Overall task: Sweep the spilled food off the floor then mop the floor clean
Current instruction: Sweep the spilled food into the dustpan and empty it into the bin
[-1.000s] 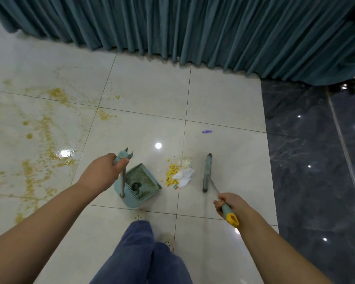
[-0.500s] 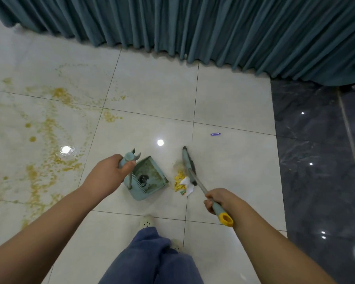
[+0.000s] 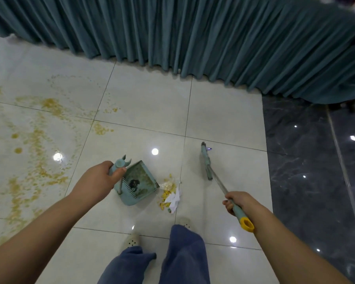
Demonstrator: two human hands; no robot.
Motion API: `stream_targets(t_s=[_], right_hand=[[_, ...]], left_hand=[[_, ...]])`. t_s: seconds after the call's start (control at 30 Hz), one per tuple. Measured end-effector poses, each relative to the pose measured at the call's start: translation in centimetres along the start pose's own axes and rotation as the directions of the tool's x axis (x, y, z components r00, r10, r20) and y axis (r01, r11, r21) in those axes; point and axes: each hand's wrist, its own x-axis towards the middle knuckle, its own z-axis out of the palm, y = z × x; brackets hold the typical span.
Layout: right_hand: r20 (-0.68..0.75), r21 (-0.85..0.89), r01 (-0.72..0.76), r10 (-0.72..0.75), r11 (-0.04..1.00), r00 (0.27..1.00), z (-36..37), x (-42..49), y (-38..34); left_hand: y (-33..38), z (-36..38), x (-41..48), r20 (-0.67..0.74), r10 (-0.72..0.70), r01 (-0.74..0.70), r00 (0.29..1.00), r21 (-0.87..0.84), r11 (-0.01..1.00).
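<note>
The broom [image 3: 205, 160], gripped by the right hand [image 3: 237, 201], has been swung back right of the dustpan [image 3: 139, 181], gripped by the left hand [image 3: 98, 179]; spilled food [image 3: 167, 191] just beside the dustpan could be scattered by a hard stroke.

Yellow food pile [image 3: 166, 194] (plus paper) lies between dustpan [image 3: 143, 179] and broom [image 3: 205, 160].

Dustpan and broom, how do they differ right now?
The dustpan sits close on the left of the food pile; the broom stands apart on its right. The left hand grips the dustpan's short upright handle; the right hand grips the broom's long slanted one. Both are mostly teal.
</note>
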Motion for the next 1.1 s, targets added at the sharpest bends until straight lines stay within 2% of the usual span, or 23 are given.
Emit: stream_targets(t_s=[0.13, 0.23, 0.33, 0.47, 0.63, 0.9, 1.0, 1.1], right_hand=[[-0.015, -0.052, 0.054, -0.055, 0.997, 0.998, -2.5, 3.7, -6.2], [-0.015, -0.153, 0.076, -0.08, 0.985, 0.997, -3.7, 6.3, -10.5], [0.002, -0.296, 0.095, -0.098, 0.951, 0.995, -4.0, 8.2, -13.7], [0.058, -0.518, 0.092, -0.072, 0.85, 0.996, -3.9, 8.9, -15.1], [0.068, -0.701, 0.09, -0.059, 0.707, 0.996, -3.3, 8.6, -12.4], [0.088, -0.799, 0.084, -0.022, 0.595, 0.996, -4.5, 5.1, -5.1], [0.087, -0.817, 0.066, 0.01, 0.574, 0.996, -4.9, 3.3, -2.5], [0.097, -0.803, 0.054, 0.04, 0.594, 0.995, -4.9, 1.7, 0.6]], left_hand=[[2.8, 1.5, 0.2, -0.06, -0.072, 0.069, 0.996, -0.043, 0.997], [5.0, 2.7, 0.2, -0.095, -0.129, 0.123, 0.987, -0.068, 0.99], [6.9, 4.1, 0.1, -0.131, -0.178, 0.17, 0.975, -0.07, 0.983], [9.0, 5.8, -0.3, -0.17, -0.212, 0.204, 0.962, -0.066, 0.977], [10.2, 7.1, -1.7, -0.201, -0.254, 0.239, 0.946, -0.096, 0.966], [9.0, 7.2, -5.2, -0.212, -0.285, 0.247, 0.935, -0.187, 0.951], [7.5, 7.1, -7.0, -0.209, -0.29, 0.245, 0.934, -0.217, 0.945], [5.5, 7.2, -9.1, -0.218, -0.288, 0.235, 0.933, -0.24, 0.942]])
